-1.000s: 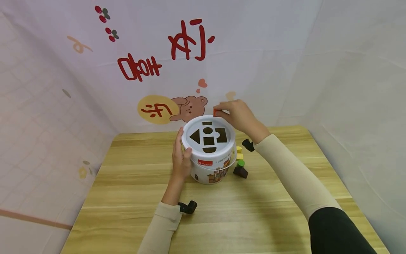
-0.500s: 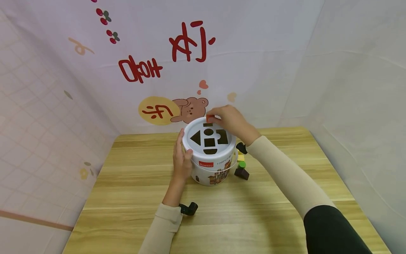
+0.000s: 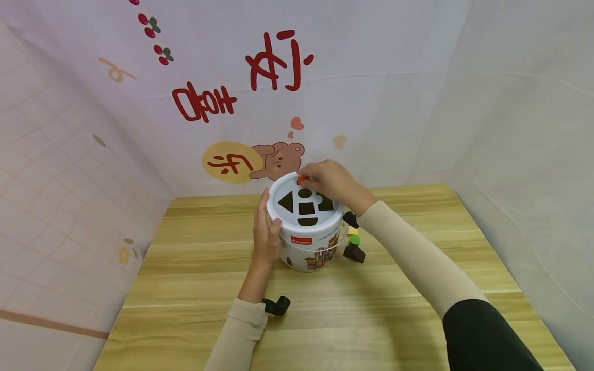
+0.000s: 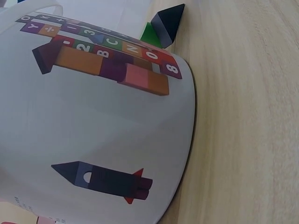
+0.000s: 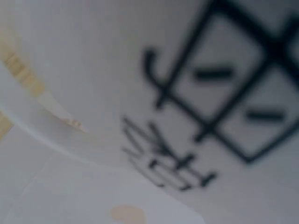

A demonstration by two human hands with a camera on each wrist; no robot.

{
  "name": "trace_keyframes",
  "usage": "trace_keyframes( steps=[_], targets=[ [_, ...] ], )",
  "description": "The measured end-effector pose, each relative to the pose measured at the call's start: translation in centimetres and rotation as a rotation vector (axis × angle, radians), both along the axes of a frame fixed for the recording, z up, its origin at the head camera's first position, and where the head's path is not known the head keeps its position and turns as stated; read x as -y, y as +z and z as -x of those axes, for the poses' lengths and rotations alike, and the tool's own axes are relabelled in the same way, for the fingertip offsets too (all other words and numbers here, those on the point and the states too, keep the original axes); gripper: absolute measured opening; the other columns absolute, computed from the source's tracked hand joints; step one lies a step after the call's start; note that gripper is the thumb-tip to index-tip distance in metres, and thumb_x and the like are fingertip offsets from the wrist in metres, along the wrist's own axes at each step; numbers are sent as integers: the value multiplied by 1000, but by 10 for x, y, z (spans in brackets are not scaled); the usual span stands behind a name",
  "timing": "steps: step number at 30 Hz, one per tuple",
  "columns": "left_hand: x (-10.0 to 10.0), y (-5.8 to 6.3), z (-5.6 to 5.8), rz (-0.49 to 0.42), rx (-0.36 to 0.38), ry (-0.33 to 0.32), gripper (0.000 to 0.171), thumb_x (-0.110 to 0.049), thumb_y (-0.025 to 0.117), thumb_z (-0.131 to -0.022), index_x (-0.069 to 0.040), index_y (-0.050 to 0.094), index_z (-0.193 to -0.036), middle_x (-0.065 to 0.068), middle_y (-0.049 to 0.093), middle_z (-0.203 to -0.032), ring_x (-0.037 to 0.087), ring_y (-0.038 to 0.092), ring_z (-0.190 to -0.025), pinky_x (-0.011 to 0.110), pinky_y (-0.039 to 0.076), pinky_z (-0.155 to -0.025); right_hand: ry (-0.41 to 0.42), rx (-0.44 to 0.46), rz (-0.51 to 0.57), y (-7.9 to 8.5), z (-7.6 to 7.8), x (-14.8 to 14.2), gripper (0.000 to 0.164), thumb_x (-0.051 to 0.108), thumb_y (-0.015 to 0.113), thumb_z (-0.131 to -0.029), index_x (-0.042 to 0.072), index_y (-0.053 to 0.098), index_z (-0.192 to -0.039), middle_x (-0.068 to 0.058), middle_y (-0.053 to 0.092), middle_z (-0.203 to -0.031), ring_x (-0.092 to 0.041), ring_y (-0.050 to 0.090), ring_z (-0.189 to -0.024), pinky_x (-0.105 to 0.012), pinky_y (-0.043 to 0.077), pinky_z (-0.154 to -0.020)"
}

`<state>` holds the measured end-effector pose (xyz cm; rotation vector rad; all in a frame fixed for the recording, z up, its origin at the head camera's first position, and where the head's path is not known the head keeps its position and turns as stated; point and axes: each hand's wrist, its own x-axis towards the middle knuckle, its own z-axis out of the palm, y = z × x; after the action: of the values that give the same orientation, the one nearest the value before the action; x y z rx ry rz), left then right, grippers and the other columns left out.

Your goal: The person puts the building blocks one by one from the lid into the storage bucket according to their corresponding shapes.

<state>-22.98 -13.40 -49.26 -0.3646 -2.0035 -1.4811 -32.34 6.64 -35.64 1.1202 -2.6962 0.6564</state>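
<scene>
A white toy-block bucket (image 3: 297, 262) stands on the table, its lid (image 3: 281, 186) cut with several shaped holes. My left hand (image 3: 266, 237) rests against the bucket's left side, thumb at the front and straight fingers reaching up to the rim. Between thumb and fingers, my right hand (image 3: 331, 179) pinches a small orange block (image 3: 302, 180) right at the rectangular hole at the lid's back edge. That hole is mostly covered. Printed block pictures on the bucket wall (image 4: 103, 126) fill the left wrist view; the right wrist view shows a blurred wall (image 5: 93, 70) with black line drawings.
Right of the bucket lie a dark triangular block (image 3: 355, 253), a green round block (image 3: 355, 240) and a yellow block (image 3: 353, 231), partly hidden. A thin white handle (image 3: 341, 243) hangs at the bucket's side. A printed cloth (image 3: 380, 103) rises behind the wooden table (image 3: 195, 257).
My right hand has moved left and down with the orange block, from the lid's back-right rim to the rectangular hole. The left hand keeps its place on the bucket.
</scene>
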Motion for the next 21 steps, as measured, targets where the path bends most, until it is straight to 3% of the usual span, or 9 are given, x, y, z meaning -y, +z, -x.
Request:
trace_keyframes(
  steps=[5, 10, 15, 21],
  targets=[
    [0, -1, 0, 3, -13, -1, 77, -49, 42, -97, -13, 34, -164, 11, 37, -168, 29, 37, -150, 61, 33, -118, -24, -5, 57, -2, 0, -14, 38, 23, 75, -99, 4, 73, -132, -13, 74, -129, -32, 68, -122, -48, 53, -105],
    [0, -1, 1, -2, -7, 5, 78, -51, 42, -96, -13, 35, -164, 9, 36, -169, 28, 36, -151, 61, 32, -119, -108, 0, 147, -10, 6, -50, 38, 25, 69, -103, 3, 72, -133, -16, 72, -132, -36, 66, -126, -52, 50, -109],
    [0, -1, 1, -1, 1, 10, 78, -48, 43, -95, -14, 35, -164, 6, 36, -169, 28, 36, -152, 60, 31, -120, -195, 88, 178, -40, 14, -90, 40, 25, 64, -106, 1, 69, -137, -20, 68, -137, -40, 62, -130, -58, 47, -110],
    [0, -3, 1, -10, 3, 10, 78, -45, 44, -93, -15, 35, -164, 7, 36, -169, 28, 36, -152, 60, 30, -120, -214, 204, 156, -88, 16, -118, 39, 20, 64, -106, 0, 67, -139, -21, 65, -141, -44, 57, -135, -61, 44, -112]
  ],
)
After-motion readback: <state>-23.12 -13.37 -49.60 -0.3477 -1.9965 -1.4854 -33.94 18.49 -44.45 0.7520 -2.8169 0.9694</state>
